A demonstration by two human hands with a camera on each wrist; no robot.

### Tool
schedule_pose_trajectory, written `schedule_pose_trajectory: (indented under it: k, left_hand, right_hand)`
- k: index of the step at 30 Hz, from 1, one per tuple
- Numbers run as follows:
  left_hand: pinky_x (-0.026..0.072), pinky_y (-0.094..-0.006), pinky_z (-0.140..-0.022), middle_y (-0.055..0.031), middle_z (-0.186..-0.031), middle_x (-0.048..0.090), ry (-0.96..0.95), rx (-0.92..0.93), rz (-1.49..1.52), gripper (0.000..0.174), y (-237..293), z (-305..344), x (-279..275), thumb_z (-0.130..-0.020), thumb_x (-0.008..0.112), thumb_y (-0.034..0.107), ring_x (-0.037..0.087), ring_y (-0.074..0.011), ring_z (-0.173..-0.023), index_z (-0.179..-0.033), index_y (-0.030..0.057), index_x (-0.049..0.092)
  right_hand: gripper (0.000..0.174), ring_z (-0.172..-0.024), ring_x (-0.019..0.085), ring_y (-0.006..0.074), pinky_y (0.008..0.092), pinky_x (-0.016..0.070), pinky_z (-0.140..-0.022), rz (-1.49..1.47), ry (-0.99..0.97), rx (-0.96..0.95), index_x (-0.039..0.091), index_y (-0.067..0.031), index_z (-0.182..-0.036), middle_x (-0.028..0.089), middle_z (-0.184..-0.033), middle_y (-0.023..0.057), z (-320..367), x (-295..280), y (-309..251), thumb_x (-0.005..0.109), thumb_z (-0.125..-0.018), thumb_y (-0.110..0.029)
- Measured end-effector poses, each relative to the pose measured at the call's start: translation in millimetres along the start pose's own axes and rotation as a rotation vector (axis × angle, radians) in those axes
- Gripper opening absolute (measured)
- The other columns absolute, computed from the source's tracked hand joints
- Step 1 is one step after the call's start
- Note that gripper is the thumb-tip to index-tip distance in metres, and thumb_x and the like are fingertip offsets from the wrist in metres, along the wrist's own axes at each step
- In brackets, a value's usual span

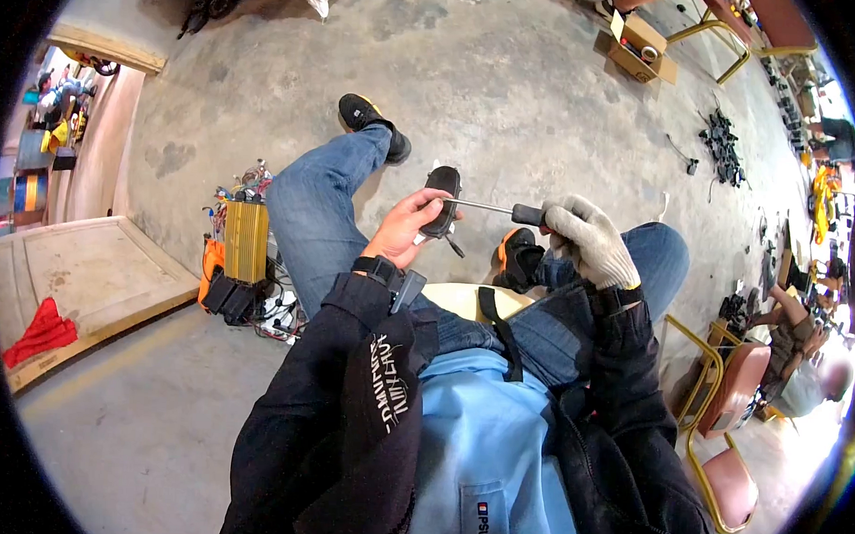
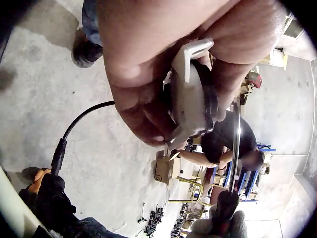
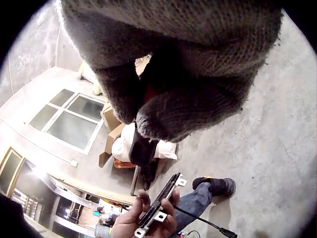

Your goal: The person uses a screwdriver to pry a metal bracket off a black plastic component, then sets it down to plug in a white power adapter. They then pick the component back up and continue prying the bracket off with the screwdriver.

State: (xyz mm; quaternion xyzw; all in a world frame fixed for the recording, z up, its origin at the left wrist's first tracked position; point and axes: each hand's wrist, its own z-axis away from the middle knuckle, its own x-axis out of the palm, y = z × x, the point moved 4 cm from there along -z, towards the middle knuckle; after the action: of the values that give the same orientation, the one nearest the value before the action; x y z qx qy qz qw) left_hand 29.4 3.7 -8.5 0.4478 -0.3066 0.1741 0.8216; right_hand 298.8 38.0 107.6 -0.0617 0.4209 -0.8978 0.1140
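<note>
Head view: the bare left hand (image 1: 405, 230) pinches a black oval plastic housing (image 1: 441, 202) with a trailing cable above the blue-jeaned lap (image 1: 326, 207), and the grey-gloved right hand (image 1: 588, 240) curls round a black-handled steel screwdriver (image 1: 494, 209). Its tip meets the housing, which looks unopened, so the screw work seems unfinished.

A casing (image 1: 441, 202) is held in the left hand (image 1: 405, 230) above the knees, and a screwdriver (image 1: 491, 209) is held in the right hand (image 1: 588, 240) just to its right, with the shaft laid across to the casing. A cable (image 2: 58, 154) is hung below the casing. On the floor, a box with wires (image 1: 245, 242) is set left of the legs, a platform (image 1: 89, 265) with a cloth (image 1: 41, 331) on it is placed further left, a chair (image 1: 729, 400) is stood on the right, and a carton (image 1: 639, 50) is left far ahead.
</note>
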Motion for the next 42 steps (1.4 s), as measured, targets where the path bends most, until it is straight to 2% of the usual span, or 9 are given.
schedule_pose_trajectory:
  k: [4,12,18,21,23,30,32,37,42]
  left_hand:
    - [0.0545,-0.0282,-0.079,-0.0179,-0.110,0.070,0.017,0.001,0.012,0.021,0.9,0.3,-0.4,-0.101,0.056,0.020,0.068,-0.0172,-0.097,-0.119,0.0080,0.059]
    - [0.0549,-0.0301,-0.085,-0.0165,-0.111,0.067,0.047,0.011,0.050,0.022,2.5,1.1,5.3,-0.101,0.057,0.017,0.068,-0.0240,-0.105,-0.118,0.0044,0.059]
    - [0.0550,-0.0322,-0.087,-0.0134,-0.109,0.067,0.016,0.003,0.064,0.020,0.6,-0.3,1.0,-0.100,0.057,0.016,0.067,-0.0252,-0.105,-0.116,0.0042,0.059]
    - [0.0551,-0.0324,-0.086,-0.0119,-0.108,0.067,0.022,-0.019,0.064,0.017,1.0,0.4,0.6,-0.100,0.057,0.015,0.067,-0.0250,-0.105,-0.114,0.0052,0.060]
    - [0.0551,-0.0324,-0.086,-0.0119,-0.108,0.067,0.028,-0.009,0.067,0.017,-0.7,-0.7,-1.0,-0.100,0.057,0.015,0.067,-0.0247,-0.105,-0.113,0.0055,0.060]
    - [0.0549,-0.0311,-0.085,-0.0117,-0.107,0.068,0.039,0.004,0.048,0.015,-1.0,-1.2,-3.4,-0.099,0.058,0.015,0.068,-0.0223,-0.100,-0.112,0.0061,0.061]
    - [0.0548,-0.0308,-0.084,-0.0119,-0.107,0.068,0.050,-0.002,0.045,0.015,-0.9,-1.3,-3.2,-0.099,0.059,0.014,0.068,-0.0217,-0.099,-0.111,0.0062,0.061]
    - [0.0541,-0.0302,-0.084,-0.0124,-0.106,0.068,0.068,-0.002,-0.003,0.015,-3.9,-2.8,-6.8,-0.099,0.059,0.014,0.068,-0.0209,-0.100,-0.111,0.0062,0.060]
    - [0.0510,-0.0306,-0.087,-0.0081,-0.103,0.067,0.097,0.018,-0.055,0.015,-3.4,-1.3,-5.1,-0.097,0.061,0.011,0.066,-0.0188,-0.099,-0.110,0.0041,0.062]
  right_hand:
    - [0.024,-0.061,0.056,0.0069,0.0190,0.0448,-0.053,-0.007,0.002,-0.017,0.063,-0.0021,-0.099,0.064,-0.082,0.0028,-0.4,0.2,0.6,0.067,-0.089,-0.024]
    - [0.026,-0.060,0.057,0.0073,0.0193,0.0452,-0.053,-0.003,-0.007,-0.024,0.063,-0.0015,-0.101,0.064,-0.082,0.0031,-2.2,-0.6,1.4,0.068,-0.090,-0.025]
    - [0.028,-0.061,0.057,0.0080,0.0200,0.0463,-0.054,-0.018,-0.009,-0.021,0.063,-0.0010,-0.104,0.064,-0.083,0.0039,-1.5,-0.7,2.1,0.069,-0.090,-0.025]
    - [0.027,-0.062,0.057,0.0080,0.0200,0.0466,-0.055,0.007,0.000,-0.011,0.063,-0.0015,-0.103,0.064,-0.083,0.0038,-1.2,-2.2,1.7,0.068,-0.090,-0.024]
    - [0.028,-0.065,0.057,0.0106,0.0238,0.0483,-0.059,0.006,0.000,-0.032,0.061,0.0002,-0.094,0.059,-0.076,0.0052,-1.0,-0.4,-0.9,0.069,-0.088,-0.027]
    - [0.029,-0.065,0.057,0.0109,0.0247,0.0485,-0.060,0.029,-0.004,-0.047,0.062,0.0010,-0.097,0.059,-0.078,0.0046,0.3,-0.5,-2.2,0.068,-0.088,-0.026]
    - [0.024,-0.063,0.057,0.0076,0.0204,0.0462,-0.055,0.001,0.018,-0.035,0.063,-0.0024,-0.100,0.064,-0.084,0.0036,1.6,-0.2,-2.6,0.067,-0.089,-0.022]
    - [0.025,-0.064,0.056,0.0077,0.0209,0.0460,-0.057,0.026,0.017,-0.042,0.064,-0.0016,-0.102,0.064,-0.084,0.0031,-1.0,-3.2,1.1,0.067,-0.088,-0.022]
    - [0.026,-0.065,0.056,0.0082,0.0210,0.0455,-0.059,0.042,0.018,-0.069,0.063,-0.0001,-0.103,0.063,-0.083,0.0032,-1.4,-3.1,0.0,0.068,-0.087,-0.021]
